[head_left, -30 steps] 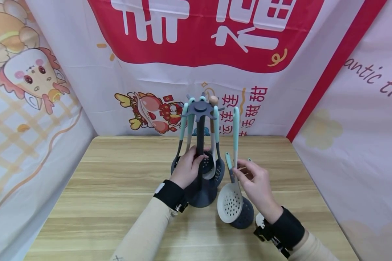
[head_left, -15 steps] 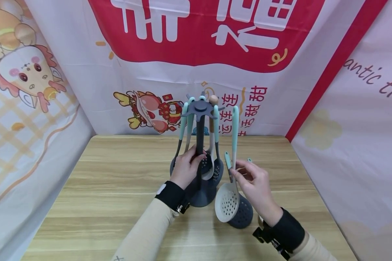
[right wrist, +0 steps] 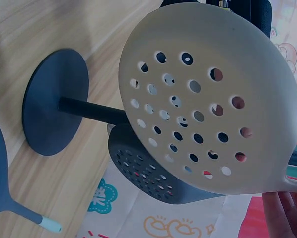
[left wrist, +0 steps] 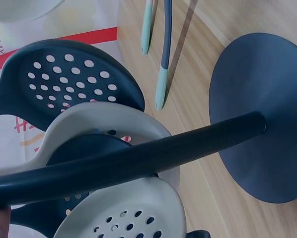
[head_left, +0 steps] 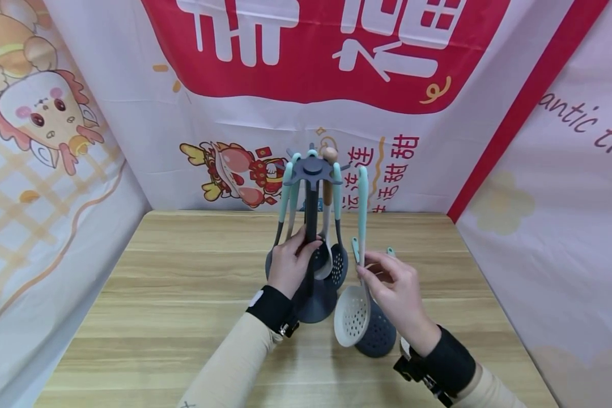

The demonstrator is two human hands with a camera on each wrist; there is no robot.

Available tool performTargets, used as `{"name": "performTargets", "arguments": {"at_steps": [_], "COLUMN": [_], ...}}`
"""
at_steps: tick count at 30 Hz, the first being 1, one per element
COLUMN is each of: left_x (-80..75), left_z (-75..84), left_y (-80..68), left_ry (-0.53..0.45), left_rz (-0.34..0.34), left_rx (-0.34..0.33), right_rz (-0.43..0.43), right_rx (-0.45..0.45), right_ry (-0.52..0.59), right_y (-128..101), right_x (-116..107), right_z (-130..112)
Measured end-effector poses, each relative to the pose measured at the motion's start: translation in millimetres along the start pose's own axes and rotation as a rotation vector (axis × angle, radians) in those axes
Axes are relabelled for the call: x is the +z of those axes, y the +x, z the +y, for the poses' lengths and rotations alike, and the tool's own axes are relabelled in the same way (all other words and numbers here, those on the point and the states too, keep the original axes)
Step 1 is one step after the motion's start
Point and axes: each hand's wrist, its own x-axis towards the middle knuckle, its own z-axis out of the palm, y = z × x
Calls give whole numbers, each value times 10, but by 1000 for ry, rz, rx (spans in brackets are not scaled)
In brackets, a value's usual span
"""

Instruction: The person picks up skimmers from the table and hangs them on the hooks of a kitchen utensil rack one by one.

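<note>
Holding the cream skimmer [head_left: 352, 315] upright just off the counter [head_left: 183, 317], your right hand [head_left: 398, 294] pinches its handle between thumb and curled fingers [head_left: 374, 266], the pale green handle rising above your grip beside the rack. From the right wrist view the skimmer's perforated bowl [right wrist: 208, 99] fills most of the frame, with your fingertips at the lower right edge. Right behind the cream bowl lies a dark slotted spoon [head_left: 374, 334] on the counter, its teal-tipped handle running up under your palm. To the left and slightly farther on, your left hand [head_left: 290, 263] wraps its fingers around the dark pole [head_left: 311, 226] of the utensil stand [head_left: 313, 303], whose round base sits flat on the counter. From the left wrist view that pole [left wrist: 138, 163] crosses the picture, with the base [left wrist: 262, 114] at the right and hanging perforated bowls crowded around it. Higher up, several utensils with green handles [head_left: 288, 190] hang from the stand's spoked top [head_left: 312, 168], one with a wooden knob [head_left: 329, 154]. Beyond everything hangs a printed backdrop [head_left: 306, 56] in red and white with cartoon figures.
</note>
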Motion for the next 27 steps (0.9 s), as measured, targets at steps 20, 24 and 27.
{"name": "performTargets", "arguments": {"at_steps": [20,24,27], "left_x": [14,21,22], "left_z": [8,-4,-1], "left_y": [-25,-29,-31], "left_ry": [1,10,11], "left_rz": [51,48,48], "left_rx": [-13,-14,-14], "right_rz": [13,18,24], "right_rx": [-111,-126,-135], "right_ry": [-22,-24,-21], "right_y": [-19,-25,-30], "right_x": [42,45,45], "right_z": [-38,-39,-40]}}
